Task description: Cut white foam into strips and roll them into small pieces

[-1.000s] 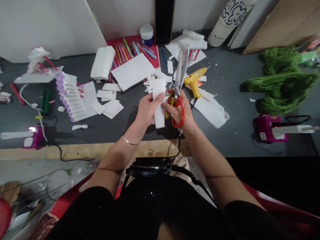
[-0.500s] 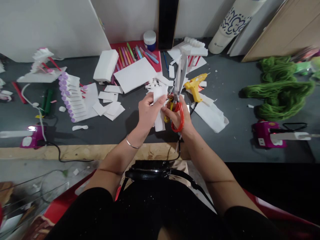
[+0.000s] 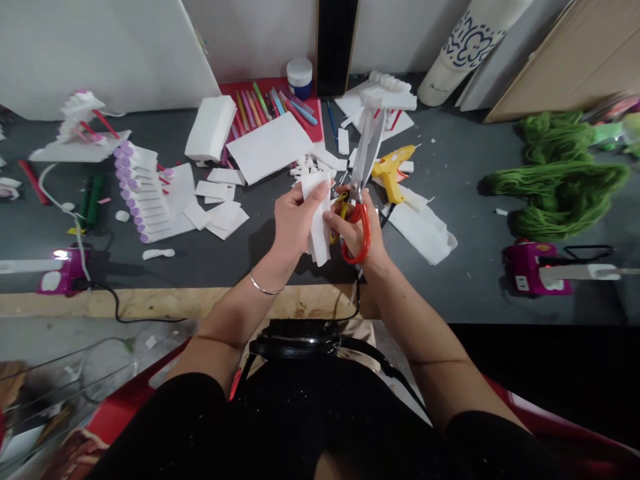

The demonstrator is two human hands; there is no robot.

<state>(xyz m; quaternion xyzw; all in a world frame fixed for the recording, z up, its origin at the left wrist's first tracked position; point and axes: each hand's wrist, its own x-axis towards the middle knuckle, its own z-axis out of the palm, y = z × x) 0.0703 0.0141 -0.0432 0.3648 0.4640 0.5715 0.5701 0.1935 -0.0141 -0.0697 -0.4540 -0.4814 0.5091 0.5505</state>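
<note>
My left hand [image 3: 294, 220] pinches a folded strip of white paper [image 3: 321, 233] between thumb and fingers, held upright above the table. Close on its right, my right hand [image 3: 361, 230] is closed around a pair of scissors [image 3: 361, 175] with red handles, its long blades pointing away from me and slightly parted. The right thumb reaches the strip's right edge. Something small and yellow [image 3: 342, 208] shows by the right fingers; I cannot tell what it is. Just past the hands lie small white pieces [image 3: 303, 167], and a yellow glue gun [image 3: 391, 175] rests to the right.
White paper pieces [image 3: 227, 219] and a stack of white sheets [image 3: 211, 128] lie left of centre, near coloured pens [image 3: 253, 110]. Farther left stands a white and purple paper model [image 3: 143, 193]. Green yarn [image 3: 555, 177] and a purple power socket [image 3: 535, 268] are at the right.
The scissors' blades have swung slightly to the right and show a little more parted. The paper strip has tilted and shifted slightly left with my left hand.
</note>
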